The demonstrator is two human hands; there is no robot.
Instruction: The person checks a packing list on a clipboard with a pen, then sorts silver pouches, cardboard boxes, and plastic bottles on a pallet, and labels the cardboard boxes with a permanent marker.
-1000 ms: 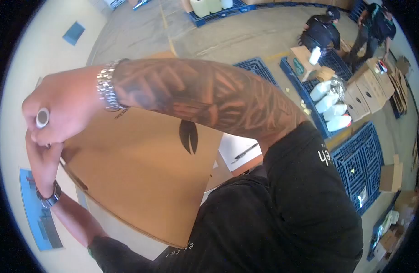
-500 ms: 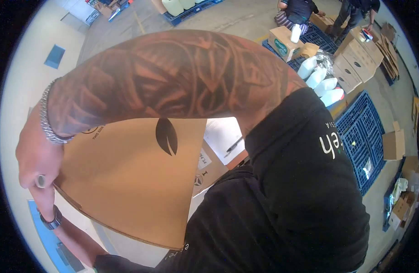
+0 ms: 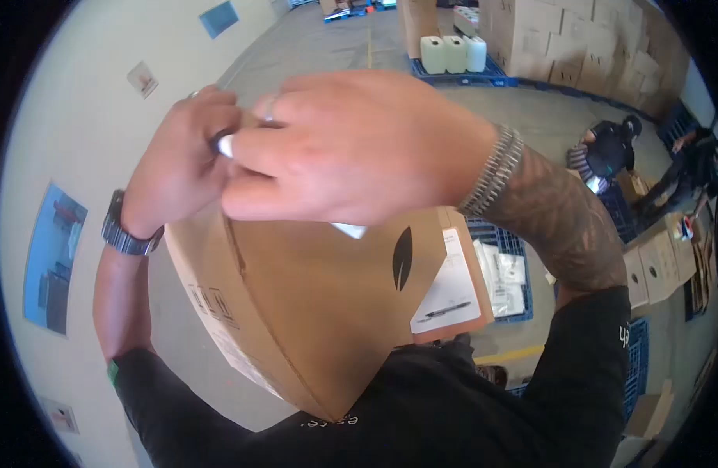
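A brown cardboard box (image 3: 320,288) with a dark leaf print stands tilted against my body. My left hand (image 3: 183,152), with a dark watch at its wrist, is closed at the box's far upper end. My right hand (image 3: 335,148), wearing a silver bracelet and rings, is closed right beside it, fingers curled towards the left hand's fingers. A small white and dark spot shows between the two hands, too blurred to name. What the fingertips grip is hidden. Below my right hand a small pale patch (image 3: 350,229) shows on the box.
Right of the box lies a clipboard (image 3: 486,300) with a paper sheet and a pen (image 3: 446,310). White packets (image 3: 503,273) rest on a blue pallet. Pale jugs (image 3: 454,54) and stacked cartons (image 3: 577,47) stand at the back. Two people (image 3: 609,152) are at the right.
My view has turned to the right. My right arm no longer stretches across the view; both hands now meet above the box's far end, and the box appears tilted differently.
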